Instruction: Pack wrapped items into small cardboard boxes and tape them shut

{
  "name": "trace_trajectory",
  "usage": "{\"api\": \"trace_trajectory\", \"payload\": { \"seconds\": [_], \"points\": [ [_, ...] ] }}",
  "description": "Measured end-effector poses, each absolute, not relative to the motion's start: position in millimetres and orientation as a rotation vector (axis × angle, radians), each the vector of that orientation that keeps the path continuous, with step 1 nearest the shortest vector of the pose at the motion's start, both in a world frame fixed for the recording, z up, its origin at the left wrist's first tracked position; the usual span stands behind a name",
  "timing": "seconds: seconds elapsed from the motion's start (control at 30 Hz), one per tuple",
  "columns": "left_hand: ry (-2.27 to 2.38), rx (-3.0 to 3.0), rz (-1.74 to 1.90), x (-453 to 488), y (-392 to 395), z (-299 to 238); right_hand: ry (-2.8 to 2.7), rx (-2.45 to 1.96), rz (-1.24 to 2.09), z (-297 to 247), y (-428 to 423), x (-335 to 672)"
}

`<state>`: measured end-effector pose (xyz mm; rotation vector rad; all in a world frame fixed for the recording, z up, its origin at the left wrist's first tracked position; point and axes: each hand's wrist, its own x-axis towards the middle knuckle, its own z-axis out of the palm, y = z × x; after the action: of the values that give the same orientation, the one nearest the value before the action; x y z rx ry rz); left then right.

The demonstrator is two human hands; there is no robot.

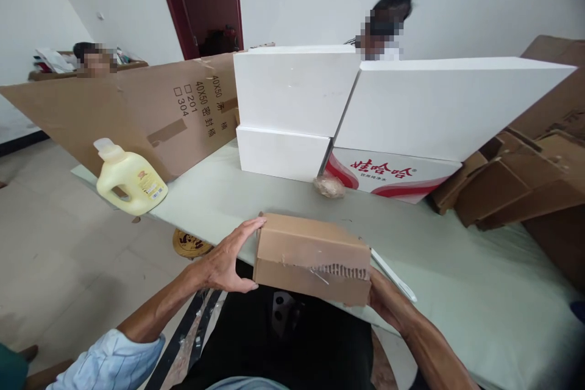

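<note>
A small brown cardboard box (315, 244) is held at the table's near edge, above my lap. Its near side shows a torn strip with the corrugated layer bare. My left hand (228, 259) grips the left end, fingertips at the top corner and thumb at the lower corner. At the opposite end, my right hand (384, 295) holds the box, its fingers mostly hidden behind the cardboard. Just right of the box lies a slim white object (393, 274), partly covered, whose kind I cannot make out.
White boxes (292, 91) and a red-and-white carton (397, 173) stand across the table (461, 262). A crumpled tape ball (329, 186) lies before them. A yellow detergent jug (132, 180) and large carton (150, 116) are left, more cartons (516, 177) right. Two people sit beyond.
</note>
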<state>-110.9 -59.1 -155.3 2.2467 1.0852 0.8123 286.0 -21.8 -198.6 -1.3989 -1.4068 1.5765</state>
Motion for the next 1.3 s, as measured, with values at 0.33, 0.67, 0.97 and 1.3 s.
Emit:
{"api": "trace_trajectory", "payload": {
  "seconds": [0.33,0.67,0.97,1.3],
  "points": [
    [1.113,2.059,1.039,-112,-39,-164,-1.406,-1.472,1.619,-197,-17,285],
    [1.147,1.985,1.104,-115,-27,-165,-1.920,-1.910,0.103,-227,-2,342],
    [1.140,2.187,1.106,-107,-29,-162,-1.937,-2.044,0.067,-263,4,380],
    [1.098,2.210,1.113,-103,-35,-153,-1.987,-1.354,0.419,-117,-14,303]
  ]
}}
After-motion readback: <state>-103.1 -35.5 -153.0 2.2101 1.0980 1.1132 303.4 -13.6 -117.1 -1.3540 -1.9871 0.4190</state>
